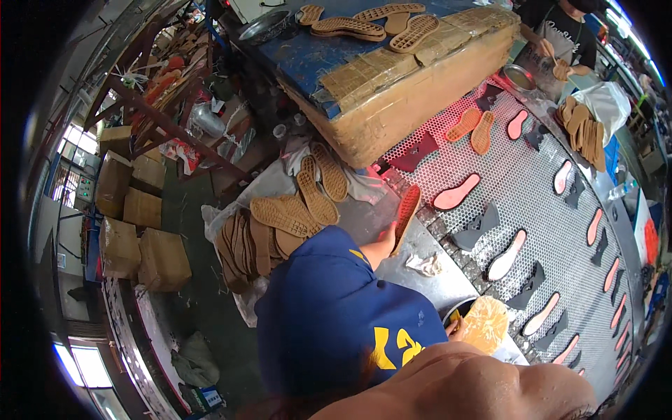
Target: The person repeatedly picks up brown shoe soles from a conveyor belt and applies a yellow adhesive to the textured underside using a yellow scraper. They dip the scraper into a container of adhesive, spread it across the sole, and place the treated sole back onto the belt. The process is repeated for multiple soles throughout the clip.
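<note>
My left hand (380, 248) is closed around the lower part of a brown shoe sole (407, 217), holding it tilted on edge above the metal ledge. Lower down, my right hand (456, 327) shows only its curled fingers, beside a dark-rimmed pot (456, 308) and a round, glossy tan-yellow surface (486, 325). What those fingers hold is hidden. Left of my blue sleeve, several brown soles (285, 215) with a gridded pattern lie overlapping, and more stand in a row (241, 248) on plastic sheeting. A crumpled whitish scrap (425, 264) rests on the ledge between my hands.
A mesh conveyor (448, 161) on the right carries pink-topped insoles (507, 255), dark upper pieces (477, 227) and orange-brown soles (481, 133). A taped cardboard-edged table (420, 87) with soles juts out ahead. A co-worker (570, 42) stands at far right. Cartons (163, 259) sit left.
</note>
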{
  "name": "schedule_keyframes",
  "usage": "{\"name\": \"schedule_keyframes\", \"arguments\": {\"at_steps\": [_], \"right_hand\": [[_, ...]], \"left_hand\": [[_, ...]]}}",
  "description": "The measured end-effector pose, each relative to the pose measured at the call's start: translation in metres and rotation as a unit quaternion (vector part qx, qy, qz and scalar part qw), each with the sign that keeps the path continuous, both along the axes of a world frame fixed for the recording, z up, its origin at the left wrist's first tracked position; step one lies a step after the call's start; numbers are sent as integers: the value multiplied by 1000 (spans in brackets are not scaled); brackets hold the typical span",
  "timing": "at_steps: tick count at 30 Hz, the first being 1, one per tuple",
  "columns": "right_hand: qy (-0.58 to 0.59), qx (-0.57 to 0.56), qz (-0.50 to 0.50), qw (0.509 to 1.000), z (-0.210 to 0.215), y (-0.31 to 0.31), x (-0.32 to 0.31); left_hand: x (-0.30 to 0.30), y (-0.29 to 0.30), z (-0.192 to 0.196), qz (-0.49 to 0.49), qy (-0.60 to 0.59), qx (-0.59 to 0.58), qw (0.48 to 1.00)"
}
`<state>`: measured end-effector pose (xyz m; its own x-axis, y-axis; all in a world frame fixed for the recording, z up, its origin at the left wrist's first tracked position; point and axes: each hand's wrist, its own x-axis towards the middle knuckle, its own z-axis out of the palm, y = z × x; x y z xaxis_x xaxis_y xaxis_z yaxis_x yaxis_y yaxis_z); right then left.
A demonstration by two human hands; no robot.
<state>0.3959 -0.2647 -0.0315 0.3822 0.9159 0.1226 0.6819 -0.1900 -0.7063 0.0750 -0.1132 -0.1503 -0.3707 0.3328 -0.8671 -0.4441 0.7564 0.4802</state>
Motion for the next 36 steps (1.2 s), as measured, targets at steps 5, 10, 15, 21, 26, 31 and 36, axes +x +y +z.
{"name": "schedule_keyframes", "arguments": {"at_steps": [5, 10, 15, 21, 26, 31, 36], "right_hand": [[8, 38, 4, 999, 9, 0, -7], [24, -98, -23, 995, -5, -17, 3], [-2, -168, -15, 986, 17, -18, 4], [27, -26, -19, 999, 21, -30, 1], [-8, -17, -12, 1000, 25, -17, 3], [-14, -28, 29, 999, 16, 12, -4], [-27, 5, 52, 998, 1, 17, -1]], "left_hand": [[3, -1, 4, 4, -1, 6, 1000], [2, 6, -24, 15, 2, 17, 1000], [13, -5, -4, 27, 27, 16, 999], [5, -9, 8, -9, -7, 7, 1000], [12, -1, -12, 9, 32, 11, 999], [-28, -6, -66, 9, -102, 134, 986], [-15, -29, -25, -19, -159, 198, 967]]}}
